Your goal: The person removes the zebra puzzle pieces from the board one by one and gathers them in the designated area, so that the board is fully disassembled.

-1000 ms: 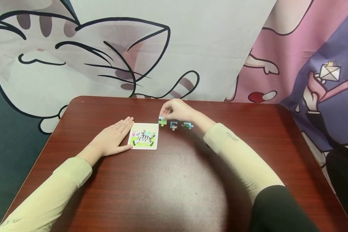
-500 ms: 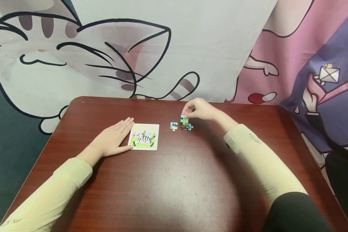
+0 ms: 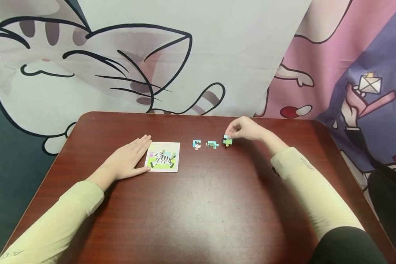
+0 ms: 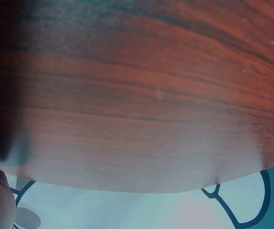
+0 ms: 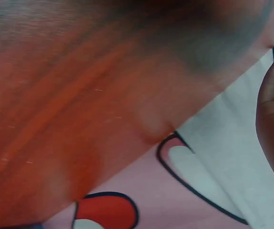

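Note:
In the head view my right hand [image 3: 245,128] pinches a blue and green jigsaw piece [image 3: 227,140] by its upper edge, at or just above the table. Left of it lie a jigsaw piece with a green patch [image 3: 212,145] and a jigsaw piece with black and white stripes [image 3: 197,144]. My left hand [image 3: 123,159] lies flat with straight fingers, its thumb and fingertips against the left side of a white-framed zebra puzzle board [image 3: 162,170]. The wrist views show only part of each hand, at the edge; the right wrist view hides the grip.
The brown wooden table [image 3: 191,220] has its far edge close behind the pieces. Behind it hangs a white curtain [image 3: 244,55] with a cat drawing, beside a pink and purple one [image 3: 330,66]. A dark shape stands at the right.
My right hand has carried the blue and green jigsaw piece rightward, from beside the puzzle board, past the two loose pieces, to their right. My left hand has stayed in place.

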Action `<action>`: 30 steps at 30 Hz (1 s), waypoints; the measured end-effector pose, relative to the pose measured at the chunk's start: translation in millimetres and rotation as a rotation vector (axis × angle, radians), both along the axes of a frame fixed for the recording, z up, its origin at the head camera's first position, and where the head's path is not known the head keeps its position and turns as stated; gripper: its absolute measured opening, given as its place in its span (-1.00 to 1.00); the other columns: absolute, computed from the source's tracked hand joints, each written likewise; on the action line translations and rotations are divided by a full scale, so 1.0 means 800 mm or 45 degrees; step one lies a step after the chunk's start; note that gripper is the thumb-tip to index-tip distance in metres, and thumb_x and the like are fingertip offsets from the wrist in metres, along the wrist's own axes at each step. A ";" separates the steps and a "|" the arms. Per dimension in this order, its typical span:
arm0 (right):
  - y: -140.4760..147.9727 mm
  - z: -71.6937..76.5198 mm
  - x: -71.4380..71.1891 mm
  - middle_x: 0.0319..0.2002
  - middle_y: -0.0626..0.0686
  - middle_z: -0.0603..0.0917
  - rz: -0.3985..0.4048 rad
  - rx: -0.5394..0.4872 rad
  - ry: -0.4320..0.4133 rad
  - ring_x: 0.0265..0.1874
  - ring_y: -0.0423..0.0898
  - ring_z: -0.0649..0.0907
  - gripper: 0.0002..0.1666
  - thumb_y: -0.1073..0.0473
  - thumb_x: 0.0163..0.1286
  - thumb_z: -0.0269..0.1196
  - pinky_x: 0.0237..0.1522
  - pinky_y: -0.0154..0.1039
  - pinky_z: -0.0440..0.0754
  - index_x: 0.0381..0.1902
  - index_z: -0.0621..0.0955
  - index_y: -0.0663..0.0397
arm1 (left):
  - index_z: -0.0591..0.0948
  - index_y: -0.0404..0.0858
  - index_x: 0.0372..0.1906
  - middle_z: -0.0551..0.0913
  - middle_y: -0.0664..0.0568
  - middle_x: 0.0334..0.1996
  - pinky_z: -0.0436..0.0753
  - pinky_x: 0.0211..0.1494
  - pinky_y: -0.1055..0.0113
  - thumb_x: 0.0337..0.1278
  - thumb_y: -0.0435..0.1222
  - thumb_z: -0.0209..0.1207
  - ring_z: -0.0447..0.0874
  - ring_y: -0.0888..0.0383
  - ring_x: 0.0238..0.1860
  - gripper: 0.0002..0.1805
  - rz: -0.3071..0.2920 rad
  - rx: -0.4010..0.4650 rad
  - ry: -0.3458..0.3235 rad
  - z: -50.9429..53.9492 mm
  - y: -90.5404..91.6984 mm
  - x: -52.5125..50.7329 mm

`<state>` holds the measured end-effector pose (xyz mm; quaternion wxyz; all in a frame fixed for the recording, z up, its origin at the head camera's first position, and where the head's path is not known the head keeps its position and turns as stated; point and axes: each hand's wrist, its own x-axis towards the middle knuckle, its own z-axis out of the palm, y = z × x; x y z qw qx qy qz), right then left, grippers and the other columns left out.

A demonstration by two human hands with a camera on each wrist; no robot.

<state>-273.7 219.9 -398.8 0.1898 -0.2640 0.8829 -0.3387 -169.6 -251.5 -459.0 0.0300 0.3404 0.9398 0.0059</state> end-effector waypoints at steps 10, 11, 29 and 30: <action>0.015 -0.020 0.001 -0.34 0.14 0.84 -0.051 -0.012 -0.071 -0.37 -0.34 0.69 -0.90 0.42 0.34 0.44 -0.22 -0.46 0.65 -0.19 0.80 0.31 | 0.11 -0.47 0.66 0.09 -0.30 0.70 0.23 0.74 -0.09 0.40 0.20 0.19 0.06 -0.20 0.72 0.08 0.003 0.008 0.003 0.001 0.000 0.001; 0.016 -0.021 0.002 -0.35 0.13 0.84 -0.054 -0.010 -0.072 -0.38 -0.35 0.69 -0.90 0.42 0.34 0.44 -0.22 -0.45 0.65 -0.19 0.80 0.31 | 0.11 -0.47 0.66 0.09 -0.30 0.70 0.23 0.74 -0.09 0.40 0.20 0.19 0.06 -0.20 0.72 0.08 0.002 0.009 0.002 0.001 0.000 0.001; 0.014 -0.044 0.005 -0.42 0.02 0.76 -0.084 0.045 0.039 -0.36 -0.22 0.63 -0.93 0.39 0.35 0.40 -0.18 -0.36 0.61 -0.24 0.81 0.23 | 0.10 -0.47 0.66 0.09 -0.31 0.70 0.23 0.74 -0.08 0.40 0.20 0.18 0.06 -0.21 0.72 0.08 -0.002 0.008 0.010 -0.001 -0.001 0.001; 0.014 -0.044 0.005 -0.42 0.01 0.76 -0.087 0.050 0.042 -0.36 -0.21 0.63 -0.92 0.39 0.35 0.40 -0.18 -0.37 0.61 -0.24 0.81 0.22 | 0.11 -0.47 0.66 0.09 -0.31 0.70 0.23 0.74 -0.08 0.40 0.20 0.18 0.06 -0.20 0.72 0.08 -0.001 0.009 0.010 -0.001 -0.001 0.001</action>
